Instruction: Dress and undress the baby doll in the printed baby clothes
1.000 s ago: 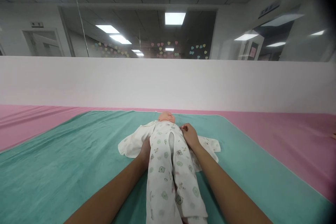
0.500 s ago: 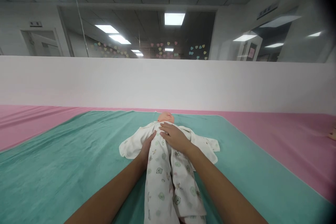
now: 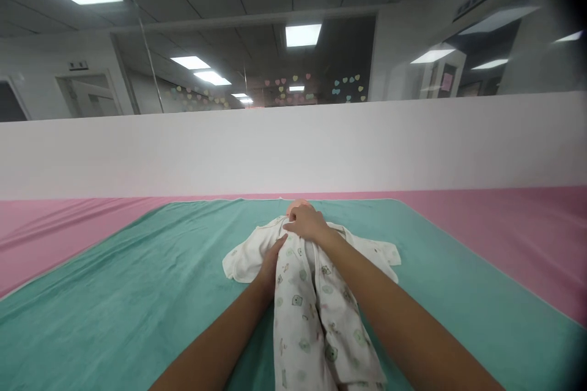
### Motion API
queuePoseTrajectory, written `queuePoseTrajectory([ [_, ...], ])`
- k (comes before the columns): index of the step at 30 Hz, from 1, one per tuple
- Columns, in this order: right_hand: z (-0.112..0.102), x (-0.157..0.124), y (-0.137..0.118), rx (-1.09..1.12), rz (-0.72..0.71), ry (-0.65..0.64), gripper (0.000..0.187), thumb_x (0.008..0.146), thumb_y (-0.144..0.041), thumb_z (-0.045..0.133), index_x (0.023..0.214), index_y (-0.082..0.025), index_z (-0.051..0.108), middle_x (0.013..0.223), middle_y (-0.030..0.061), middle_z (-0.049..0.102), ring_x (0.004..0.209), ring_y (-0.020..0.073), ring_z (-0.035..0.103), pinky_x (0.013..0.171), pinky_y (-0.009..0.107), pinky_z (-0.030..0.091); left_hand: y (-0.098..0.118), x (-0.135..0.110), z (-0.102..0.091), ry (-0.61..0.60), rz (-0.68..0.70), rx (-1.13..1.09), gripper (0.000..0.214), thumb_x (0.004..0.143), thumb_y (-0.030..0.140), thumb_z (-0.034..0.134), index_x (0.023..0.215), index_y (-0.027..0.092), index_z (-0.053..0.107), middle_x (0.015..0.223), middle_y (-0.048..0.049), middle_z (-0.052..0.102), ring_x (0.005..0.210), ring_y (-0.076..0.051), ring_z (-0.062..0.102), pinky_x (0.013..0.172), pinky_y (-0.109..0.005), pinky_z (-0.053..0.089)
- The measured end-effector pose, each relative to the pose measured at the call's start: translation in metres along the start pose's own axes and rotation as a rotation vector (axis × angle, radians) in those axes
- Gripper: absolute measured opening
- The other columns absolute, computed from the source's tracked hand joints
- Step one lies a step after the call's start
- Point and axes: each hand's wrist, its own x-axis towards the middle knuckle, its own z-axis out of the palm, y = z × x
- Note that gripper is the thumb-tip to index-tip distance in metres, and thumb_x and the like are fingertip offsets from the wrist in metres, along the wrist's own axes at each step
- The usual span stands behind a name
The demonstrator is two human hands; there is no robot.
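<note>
Bright room under ceiling panels. Beyond the far edge of the teal towel [image 3: 114, 293], a white partition [image 3: 293, 146], then glass panes [image 3: 312, 67] dotted with paper hearts [image 3: 284, 87]; under and around the towel, a pink sheet [image 3: 513, 232].

Near the middle of the towel, a baby doll [image 3: 299, 203] on its back, head toward the far edge, only the crown showing past the right hand [image 3: 307, 224]. Over the doll, a white printed sleeper [image 3: 305, 324], sleeves spread flat to both sides, legs running long toward the near edge of the towel, the front creased and slightly loose. Whether the doll's arms sit inside the sleeves: impossible to tell from this view.

Right hand across the upper chest, just below the head, fingers lightly curled on the cloth; any actual pinch of fabric hidden from view. Left hand [image 3: 273, 266] flat and open against the side of the sleeper, fingers extended, nothing gripped.

Best handling here, by the look of it: both hands close together, light open contact, steadying the small body, no hard tugging at the cloth, creases smoothed rather than dragged.
</note>
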Motion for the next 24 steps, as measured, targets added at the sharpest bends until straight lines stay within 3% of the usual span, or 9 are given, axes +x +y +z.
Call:
queuePoseTrajectory([
  [5,-0.01,0.028,-0.006,-0.073,-0.053,-0.258,0.022,0.062,-0.039,0.067,0.066,-0.018,0.061,0.082,0.005,0.065,0.082,0.0214,0.058,0.069,0.029,0.041,-0.006,0.007,-0.004,-0.096,-0.091,-0.032,0.04,0.075,0.038,0.059,0.104,0.011,0.063,0.095,-0.0109,0.069,0.096,-0.026,0.061,0.089,-0.036,0.043],
  [8,-0.012,0.038,-0.007,-0.097,-0.093,-0.315,0.017,0.063,-0.033,0.067,0.066,-0.018,0.061,0.075,0.0039,0.066,0.076,0.0192,0.06,0.065,0.026,0.04,-0.006,0.007,-0.007,-0.139,-0.119,-0.033,0.044,0.076,0.041,0.057,0.109,0.012,0.061,0.103,-0.0113,0.066,0.1,-0.026,0.059,0.09,-0.037,0.043],
  [15,0.01,0.035,-0.004,-0.101,0.038,-0.085,0.02,0.081,-0.029,0.051,0.09,-0.014,0.06,0.092,0.0123,0.065,0.095,0.0234,0.056,0.073,0.029,0.039,-0.004,0.009,-0.006,0.049,-0.065,0.108,0.038,0.074,0.041,0.06,0.099,0.013,0.064,0.095,-0.0101,0.069,0.108,-0.026,0.055,0.098,-0.035,0.036],
  [19,0.014,0.026,-0.002,-0.059,0.09,0.016,0.023,0.086,-0.029,0.043,0.099,-0.014,0.055,0.095,0.0124,0.064,0.091,0.0218,0.057,0.071,0.03,0.04,-0.005,0.012,-0.005,0.054,-0.062,0.183,0.044,0.077,0.047,0.056,0.104,0.013,0.062,0.097,-0.0099,0.068,0.11,-0.027,0.053,0.1,-0.038,0.033],
  [24,0.004,-0.011,0.0,-0.014,-0.008,0.064,0.03,0.09,-0.034,0.034,0.107,-0.017,0.053,0.111,0.0082,0.06,0.101,0.0176,0.053,0.083,0.029,0.039,-0.004,-0.003,-0.007,-0.018,-0.032,0.27,0.055,0.076,0.053,0.053,0.113,0.013,0.057,0.104,-0.0127,0.065,0.101,-0.027,0.057,0.094,-0.039,0.039],
])
